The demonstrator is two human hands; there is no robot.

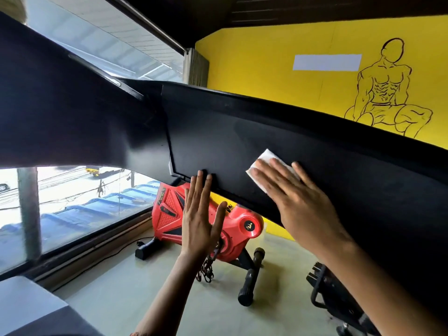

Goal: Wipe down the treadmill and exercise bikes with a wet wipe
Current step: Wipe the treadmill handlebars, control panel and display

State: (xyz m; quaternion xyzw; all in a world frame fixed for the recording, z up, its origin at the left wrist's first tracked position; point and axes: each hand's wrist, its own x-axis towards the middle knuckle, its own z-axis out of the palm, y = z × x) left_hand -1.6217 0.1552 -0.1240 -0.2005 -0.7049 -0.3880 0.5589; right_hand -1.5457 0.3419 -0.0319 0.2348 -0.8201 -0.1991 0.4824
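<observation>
Right hand (298, 197), fingers straight, presses wet wipe (266, 163) flat on treadmill console panel (218, 141) for full contact. Left hand (201, 214), fingers extended, steadies panel's lower edge, apparently bracing.

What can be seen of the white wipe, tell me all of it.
The wipe is a small white sheet, thin and soft-looking, apparently folded into a rectangle. It lies flat against the sloping black panel, turned cornerwise, with one corner pointing up. The right hand presses on it with straight, spread fingers and covers its lower part; only the upper corner and strips between the fingers show. Whether it is damp cannot be told.
</observation>
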